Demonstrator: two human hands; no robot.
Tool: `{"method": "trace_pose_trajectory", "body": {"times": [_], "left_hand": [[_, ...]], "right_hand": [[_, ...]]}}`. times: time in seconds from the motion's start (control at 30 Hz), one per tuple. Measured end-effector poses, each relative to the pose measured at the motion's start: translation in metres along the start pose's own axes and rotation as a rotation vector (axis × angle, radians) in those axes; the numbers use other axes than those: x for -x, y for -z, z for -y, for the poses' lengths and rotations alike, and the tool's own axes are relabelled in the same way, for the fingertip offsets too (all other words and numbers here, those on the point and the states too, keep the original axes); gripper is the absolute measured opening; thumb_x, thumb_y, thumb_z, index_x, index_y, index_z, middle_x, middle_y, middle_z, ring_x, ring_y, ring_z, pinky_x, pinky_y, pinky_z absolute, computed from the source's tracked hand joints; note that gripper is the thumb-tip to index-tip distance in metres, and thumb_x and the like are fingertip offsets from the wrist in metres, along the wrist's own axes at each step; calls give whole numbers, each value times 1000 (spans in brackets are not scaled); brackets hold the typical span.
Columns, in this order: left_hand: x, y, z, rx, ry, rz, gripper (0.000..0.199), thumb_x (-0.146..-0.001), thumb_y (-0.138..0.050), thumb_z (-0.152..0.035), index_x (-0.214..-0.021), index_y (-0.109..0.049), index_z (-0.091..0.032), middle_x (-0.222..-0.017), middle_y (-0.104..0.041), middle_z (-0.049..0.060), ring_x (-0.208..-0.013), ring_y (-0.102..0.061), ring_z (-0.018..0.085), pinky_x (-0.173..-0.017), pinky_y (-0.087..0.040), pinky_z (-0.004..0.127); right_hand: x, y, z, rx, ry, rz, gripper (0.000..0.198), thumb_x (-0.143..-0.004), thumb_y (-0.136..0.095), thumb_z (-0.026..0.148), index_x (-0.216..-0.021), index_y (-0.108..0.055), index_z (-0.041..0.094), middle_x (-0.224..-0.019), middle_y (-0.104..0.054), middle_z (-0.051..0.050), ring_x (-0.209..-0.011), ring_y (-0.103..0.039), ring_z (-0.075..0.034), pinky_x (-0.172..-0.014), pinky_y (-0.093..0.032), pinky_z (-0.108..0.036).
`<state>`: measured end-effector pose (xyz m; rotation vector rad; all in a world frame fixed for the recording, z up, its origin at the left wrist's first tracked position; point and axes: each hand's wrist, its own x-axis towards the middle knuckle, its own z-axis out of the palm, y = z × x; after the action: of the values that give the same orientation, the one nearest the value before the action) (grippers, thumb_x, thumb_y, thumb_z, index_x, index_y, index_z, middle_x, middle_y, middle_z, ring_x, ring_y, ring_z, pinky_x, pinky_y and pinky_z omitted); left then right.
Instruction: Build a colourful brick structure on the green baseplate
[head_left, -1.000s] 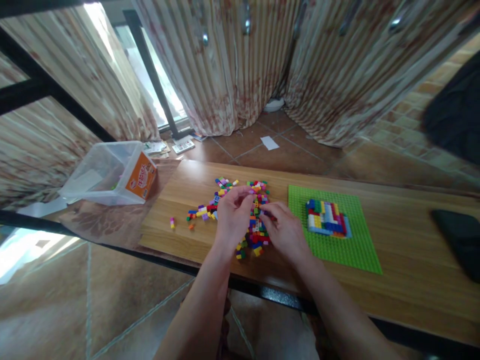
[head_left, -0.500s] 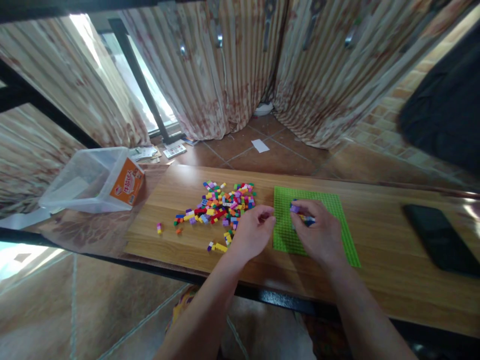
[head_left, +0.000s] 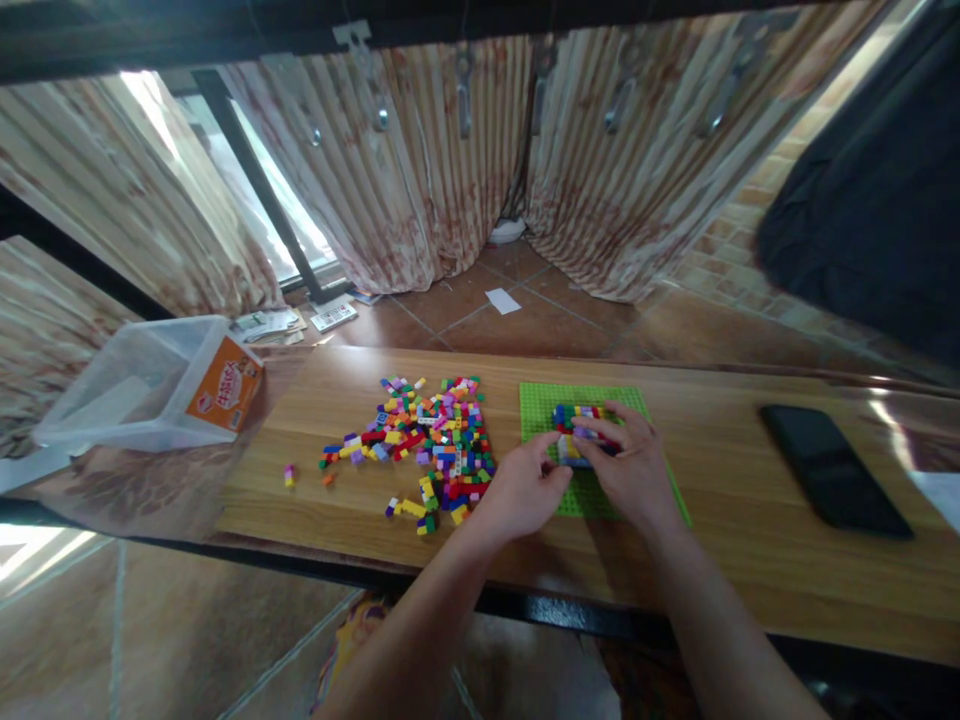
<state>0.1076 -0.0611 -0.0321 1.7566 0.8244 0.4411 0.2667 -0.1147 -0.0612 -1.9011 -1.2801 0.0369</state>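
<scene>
A block of colourful toy bricks (head_left: 568,412) stands on the green baseplate (head_left: 536,402). My right hand (head_left: 634,470) reaches over it from the right, with thumb and fingers closed on a small purple brick (head_left: 581,432) at the block's top. My left hand (head_left: 525,487) is at the block's left side, fingers curled together, with fingertips close to its edge. What lies between the left fingertips is hidden. Part of the block is covered by my right fingers.
A heap of loose bricks (head_left: 442,430) lies left of the baseplate, with a few strays farther left. A clear plastic box (head_left: 142,385) with an orange label stands beyond the table's left end. A black phone (head_left: 834,470) lies on the wooden table (head_left: 720,480) at right.
My left hand has come over the baseplate to the block's left side. My right hand has spread farther over the block, which shows more now. The whole view has shifted slightly.
</scene>
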Motion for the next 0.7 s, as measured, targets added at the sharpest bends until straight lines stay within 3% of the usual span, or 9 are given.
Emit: {"method": "trace_pose_trajectory", "body": {"times": [0.27, 0.47, 0.7], "left_hand": [[-2, -2, 5, -19, -25, 7, 50, -84, -53, -25, -133, -57, -15, -71, -66, 3, -57, -53, 14, -55, -41, 25], [-1, -2, 4, -91, -42, 14, 51, -85, -52, -25, -135, -55, -15, -73, -67, 3, -60, -55, 15, -61, -45, 27], [1, -2, 0, -142, -15, 17, 54, -84, -52, -24, -137, -53, -15, -76, -69, 4, -65, -60, 18, -69, -49, 30]], "right_hand": [[2, 0, 2, -56, -35, -28, 25, -84, -62, 45, -97, -78, 29, -132, -56, -10, -124, -50, -30, -102, -40, -58], [5, -2, -2, 50, -13, -46, 32, -88, -58, 48, -103, -77, 28, -139, -51, -14, -131, -45, -32, -105, -36, -60], [7, 4, 2, 142, 66, -71, 28, -89, -57, 40, -103, -76, 25, -131, -56, -16, -126, -50, -33, -100, -42, -58]]}}
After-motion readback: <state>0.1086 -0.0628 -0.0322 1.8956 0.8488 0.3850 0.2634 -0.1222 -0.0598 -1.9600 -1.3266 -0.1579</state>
